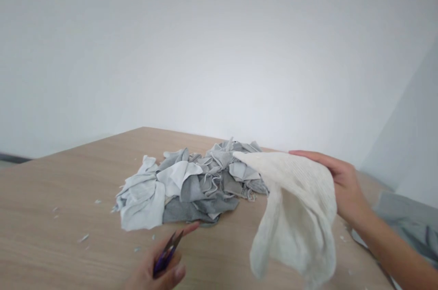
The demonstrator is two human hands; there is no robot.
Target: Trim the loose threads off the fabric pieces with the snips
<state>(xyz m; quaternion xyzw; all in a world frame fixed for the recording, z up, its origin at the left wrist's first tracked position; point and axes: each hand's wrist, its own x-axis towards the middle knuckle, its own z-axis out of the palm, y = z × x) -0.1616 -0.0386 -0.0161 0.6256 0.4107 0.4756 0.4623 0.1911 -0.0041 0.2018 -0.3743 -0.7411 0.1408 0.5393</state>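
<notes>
At the bottom of the view, my left hand (164, 267) holds small thread snips (167, 253) with purple handles. Their two short blades point up and are slightly apart, and my index finger stretches out past them. My right hand (345, 185) grips a cream-white knit cloth (294, 208) by its upper right edge. The cloth hangs in folds above the table, and my fingers are partly hidden behind it. Behind both hands lies a heap of grey and white cloth pieces (201, 185), crumpled over one another, some with loose threads.
The wooden table (85, 167) reaches back to a white wall (219, 44). Tiny scraps (83, 238) are scattered on its left part. At the right edge, more grey-green cloth (410, 221) lies beyond my right forearm.
</notes>
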